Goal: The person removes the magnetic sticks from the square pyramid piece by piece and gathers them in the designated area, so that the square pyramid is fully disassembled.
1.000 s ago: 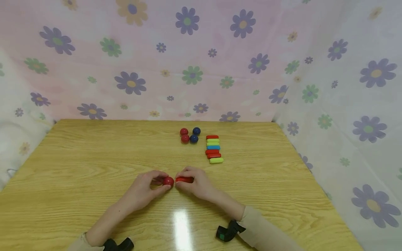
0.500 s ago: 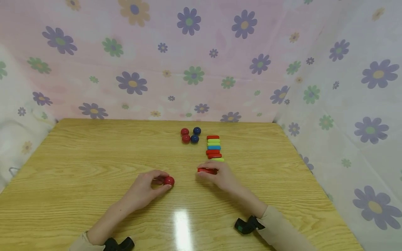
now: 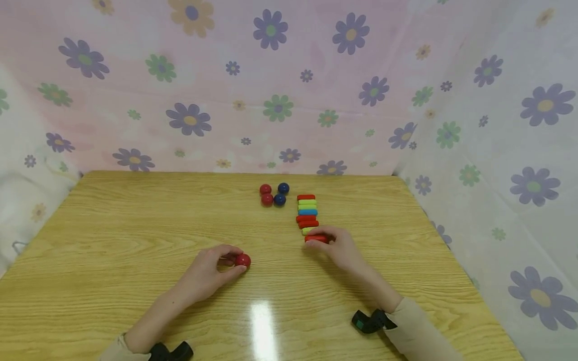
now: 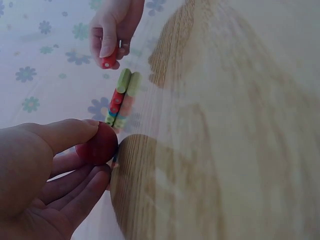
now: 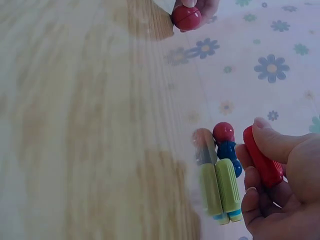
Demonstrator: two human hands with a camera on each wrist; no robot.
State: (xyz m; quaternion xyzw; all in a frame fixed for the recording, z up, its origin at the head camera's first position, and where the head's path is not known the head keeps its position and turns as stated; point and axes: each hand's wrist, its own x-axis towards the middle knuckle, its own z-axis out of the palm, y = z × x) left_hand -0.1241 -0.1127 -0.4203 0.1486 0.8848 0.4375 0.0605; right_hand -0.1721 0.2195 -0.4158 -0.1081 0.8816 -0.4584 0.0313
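My left hand holds a shiny red ball between thumb and fingers, low over the table left of the middle. In the left wrist view the thumb lies on top of the ball. My right hand pinches a short red stick at the near end of a row of coloured sticks. The right wrist view shows that red stick between thumb and fingers, apart from the yellow-green stick. The row's nearest yellow-green stick is partly hidden by my right fingers.
Beyond the hands lie two red balls and two dark blue balls in a cluster. To their right runs the row with a blue stick and several red and yellow-green ones. A flowered cloth hangs behind the wooden table.
My right hand has carried the red stick from beside the red ball, right and away from me, to the near end of the row. My left hand and its ball have stayed in place.
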